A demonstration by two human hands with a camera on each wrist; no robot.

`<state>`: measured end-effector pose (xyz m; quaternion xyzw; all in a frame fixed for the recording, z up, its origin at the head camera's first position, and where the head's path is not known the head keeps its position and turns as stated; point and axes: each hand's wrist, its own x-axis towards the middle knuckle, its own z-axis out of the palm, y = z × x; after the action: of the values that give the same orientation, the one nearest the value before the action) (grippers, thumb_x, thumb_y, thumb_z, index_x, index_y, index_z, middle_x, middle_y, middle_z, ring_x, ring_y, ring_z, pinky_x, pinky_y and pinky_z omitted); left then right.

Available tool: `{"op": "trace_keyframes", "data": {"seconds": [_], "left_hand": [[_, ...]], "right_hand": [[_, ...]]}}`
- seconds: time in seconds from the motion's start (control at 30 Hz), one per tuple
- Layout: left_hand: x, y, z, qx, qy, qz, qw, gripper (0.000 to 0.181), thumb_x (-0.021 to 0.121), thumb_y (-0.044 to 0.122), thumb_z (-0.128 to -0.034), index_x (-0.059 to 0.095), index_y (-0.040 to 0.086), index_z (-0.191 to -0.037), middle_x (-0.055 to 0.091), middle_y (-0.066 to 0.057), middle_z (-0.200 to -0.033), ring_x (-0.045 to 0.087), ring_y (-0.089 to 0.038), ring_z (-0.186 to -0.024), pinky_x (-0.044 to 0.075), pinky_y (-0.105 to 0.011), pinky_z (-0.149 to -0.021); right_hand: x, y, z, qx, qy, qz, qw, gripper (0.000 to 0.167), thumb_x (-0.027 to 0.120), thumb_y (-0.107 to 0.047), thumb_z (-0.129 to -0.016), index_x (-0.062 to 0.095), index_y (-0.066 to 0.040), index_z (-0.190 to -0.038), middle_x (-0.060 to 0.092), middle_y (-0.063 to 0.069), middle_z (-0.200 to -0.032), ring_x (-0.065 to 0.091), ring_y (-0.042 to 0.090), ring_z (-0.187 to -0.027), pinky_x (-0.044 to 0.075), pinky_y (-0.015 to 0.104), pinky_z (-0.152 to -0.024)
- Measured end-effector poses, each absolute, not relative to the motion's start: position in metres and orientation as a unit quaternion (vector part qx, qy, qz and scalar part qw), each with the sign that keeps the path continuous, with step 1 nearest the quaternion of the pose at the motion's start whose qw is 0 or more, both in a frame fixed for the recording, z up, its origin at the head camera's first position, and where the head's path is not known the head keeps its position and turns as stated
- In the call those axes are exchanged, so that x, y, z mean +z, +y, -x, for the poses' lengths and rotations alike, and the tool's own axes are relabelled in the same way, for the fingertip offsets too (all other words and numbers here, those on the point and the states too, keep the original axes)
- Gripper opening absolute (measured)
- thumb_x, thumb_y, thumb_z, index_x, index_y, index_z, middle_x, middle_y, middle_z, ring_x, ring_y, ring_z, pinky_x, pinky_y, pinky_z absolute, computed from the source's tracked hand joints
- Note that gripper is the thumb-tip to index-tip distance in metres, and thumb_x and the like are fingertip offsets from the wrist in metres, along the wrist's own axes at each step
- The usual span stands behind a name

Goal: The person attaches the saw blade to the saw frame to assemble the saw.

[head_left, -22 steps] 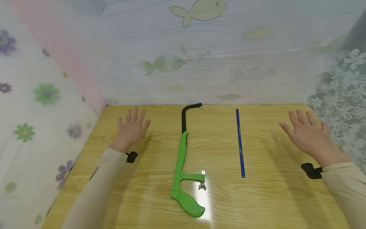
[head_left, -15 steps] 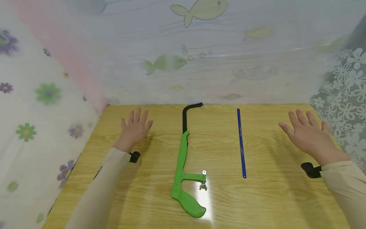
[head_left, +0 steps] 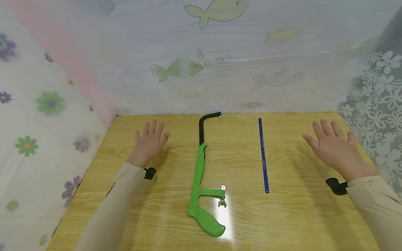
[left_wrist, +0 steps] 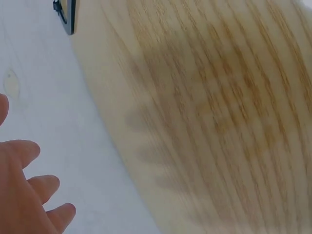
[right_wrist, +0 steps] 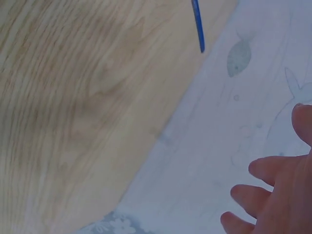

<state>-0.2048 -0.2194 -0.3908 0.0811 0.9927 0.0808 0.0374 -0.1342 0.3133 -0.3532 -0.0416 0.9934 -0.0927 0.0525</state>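
In the head view, one table (head_left: 235, 157) carries two things lying well apart: one hacksaw frame (head_left: 199, 170) at the middle, and one blue blade (head_left: 263, 157) to its right, both running near to far. The frame has one green grip (head_left: 208, 223) at its near end, one wing nut (head_left: 222, 202) on its short near bracket and one black arm (head_left: 201, 132) bending right at the far end. Two hands show: the left hand (head_left: 150, 143) left of the frame, the right hand (head_left: 334, 150) right of the blade. Each has five fingers spread, fairly straight, holding nothing.

In the left wrist view, four fingertips (left_wrist: 45, 187) show at the left, apart from one another; one dark end of the frame shows at the top.

In the right wrist view, four fingertips (right_wrist: 251, 197) show, likewise apart, and one tip of the blade.
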Motion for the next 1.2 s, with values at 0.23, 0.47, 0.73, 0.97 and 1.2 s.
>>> {"op": "trace_keyframes", "data": {"seconds": [0.23,0.47,0.73,0.97,1.2], "left_hand": [[-0.400,-0.211,0.198,0.145,0.983,-0.104,0.045,0.066,0.021,0.056,-0.0916,0.019,0.014,-0.143,0.018,-0.013,-0.145,0.012,-0.034,-0.132,0.010,-0.056,-0.100],[-0.413,-0.192,0.179,0.290,0.950,-0.099,0.063,0.050,0.039,0.047,-0.0914,0.049,0.013,-0.126,0.046,-0.007,-0.127,0.041,-0.028,-0.116,0.034,-0.046,-0.092],[-0.422,-0.153,0.153,0.413,0.905,-0.078,0.072,0.037,0.041,0.050,-0.0895,0.059,0.023,-0.109,0.060,0.007,-0.099,0.056,-0.015,-0.089,0.044,-0.035,-0.075],[-0.415,-0.128,0.131,0.509,0.844,-0.121,0.115,0.038,0.044,0.044,-0.0906,0.061,0.015,-0.106,0.062,-0.003,-0.098,0.058,-0.019,-0.088,0.046,-0.034,-0.073],[-0.403,-0.112,0.108,0.542,0.802,-0.153,0.201,0.032,0.046,0.027,-0.0935,0.056,0.005,-0.114,0.059,-0.014,-0.105,0.055,-0.029,-0.094,0.046,-0.044,-0.070]], "right_hand": [[-0.363,0.305,0.135,-0.095,0.993,0.052,0.040,0.073,0.016,-0.057,-0.091,0.005,-0.006,-0.143,0.001,0.024,-0.145,-0.001,0.045,-0.128,-0.001,0.066,-0.090],[-0.376,0.292,0.133,-0.120,0.992,0.050,-0.004,0.068,0.028,-0.053,-0.092,0.040,0.003,-0.129,0.044,0.030,-0.121,0.046,0.047,-0.100,0.036,0.057,-0.076],[-0.395,0.286,0.122,-0.194,0.981,0.015,-0.015,0.050,0.039,-0.039,-0.093,0.049,0.002,-0.121,0.058,0.023,-0.104,0.056,0.037,-0.084,0.041,0.048,-0.062],[-0.416,0.262,0.115,-0.278,0.961,0.004,-0.006,0.052,0.038,-0.038,-0.094,0.046,0.002,-0.125,0.055,0.024,-0.109,0.054,0.039,-0.092,0.040,0.050,-0.072],[-0.429,0.239,0.106,-0.351,0.935,-0.028,0.044,0.060,0.034,-0.044,-0.094,0.038,0.002,-0.131,0.048,0.026,-0.120,0.047,0.042,-0.105,0.036,0.053,-0.080]]}}
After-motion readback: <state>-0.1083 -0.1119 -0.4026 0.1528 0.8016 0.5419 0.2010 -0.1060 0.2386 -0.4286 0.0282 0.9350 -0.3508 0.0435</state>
